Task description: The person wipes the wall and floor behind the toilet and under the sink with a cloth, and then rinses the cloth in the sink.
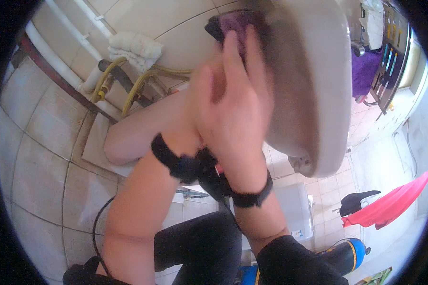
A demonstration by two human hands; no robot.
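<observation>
Right hand (240,97) touches purple cloth (230,23) beside white basin (332,95) amid pale tiles (40,190).

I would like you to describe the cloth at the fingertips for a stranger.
Find the white basin, upper right of centre. Left of its rim, at the fingertips, is the cloth: muted purple with a dark edge, unlike the white cloth near the pipes.

There are two hands (235,107), two wristbands (254,197), one basin (335,71).
</observation>
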